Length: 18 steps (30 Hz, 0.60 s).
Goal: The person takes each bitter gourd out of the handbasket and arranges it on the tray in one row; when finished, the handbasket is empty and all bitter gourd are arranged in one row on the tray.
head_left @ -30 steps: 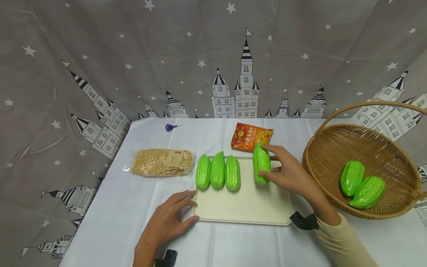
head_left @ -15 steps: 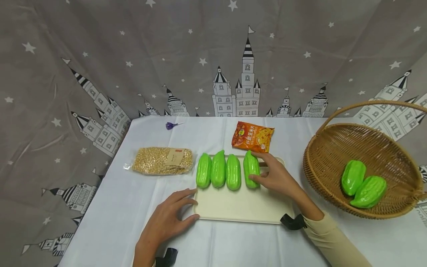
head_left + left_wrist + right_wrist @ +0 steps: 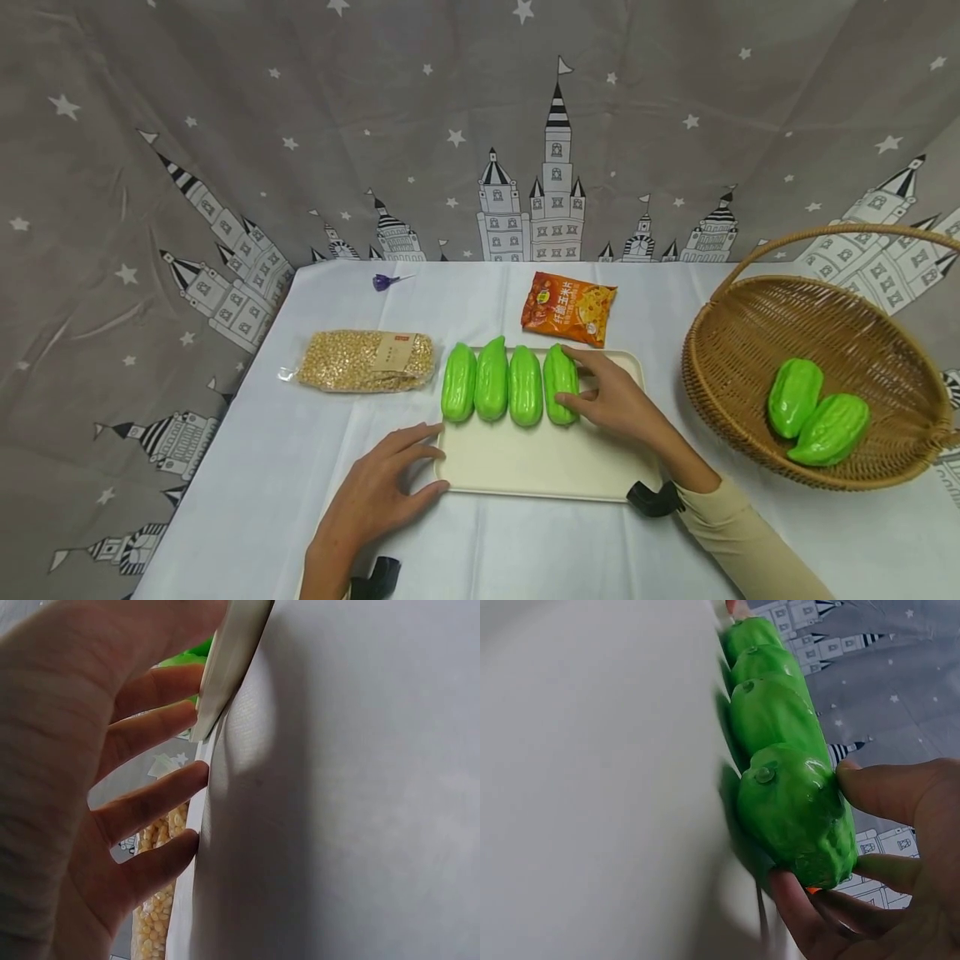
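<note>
White surface (image 3: 525,550), grey castle-print backdrop (image 3: 360,108). Right hand (image 3: 622,404) pinches rightmost green vegetable (image 3: 559,382) on cream tray (image 3: 517,462), just beside three others (image 3: 491,382); left hand (image 3: 375,492), fingers spread, at tray's left edge.

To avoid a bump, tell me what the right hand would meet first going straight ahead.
The right hand holds the end green gourd, which would likely meet the neighbouring green gourd first; whether the two touch is unclear.

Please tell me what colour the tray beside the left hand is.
The tray is cream, and it shows best in the head view.
</note>
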Available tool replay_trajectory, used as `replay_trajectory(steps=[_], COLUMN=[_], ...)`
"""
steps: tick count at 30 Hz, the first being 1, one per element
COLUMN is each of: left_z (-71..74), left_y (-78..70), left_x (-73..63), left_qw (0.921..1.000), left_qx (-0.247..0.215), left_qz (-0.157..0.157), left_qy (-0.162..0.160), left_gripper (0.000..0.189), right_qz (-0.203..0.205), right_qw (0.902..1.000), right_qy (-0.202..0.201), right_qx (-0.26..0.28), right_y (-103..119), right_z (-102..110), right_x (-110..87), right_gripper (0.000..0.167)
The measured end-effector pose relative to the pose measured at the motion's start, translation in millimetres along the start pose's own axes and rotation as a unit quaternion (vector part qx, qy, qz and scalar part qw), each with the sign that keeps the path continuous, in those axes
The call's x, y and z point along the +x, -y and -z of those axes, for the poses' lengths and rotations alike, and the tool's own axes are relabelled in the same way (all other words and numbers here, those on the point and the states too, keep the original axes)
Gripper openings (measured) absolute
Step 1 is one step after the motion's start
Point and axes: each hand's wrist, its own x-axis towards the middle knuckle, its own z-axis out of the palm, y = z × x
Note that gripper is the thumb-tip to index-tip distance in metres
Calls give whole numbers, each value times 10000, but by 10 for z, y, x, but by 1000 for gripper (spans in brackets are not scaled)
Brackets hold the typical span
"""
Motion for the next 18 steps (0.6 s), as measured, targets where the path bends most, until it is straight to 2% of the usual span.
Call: replay_trajectory(steps=[18], left_z=[2], left_y=[-14], left_x=[-1], left_qw=[10000], left_qx=[-4], left_qz=[40], left_qy=[4], left_gripper=[39], right_qz=[-35], right_qw=[9998], right_qy=[-39], right_qx=[-200], right_y=[-15], right_z=[-11], right_x=[5], right_gripper=[80])
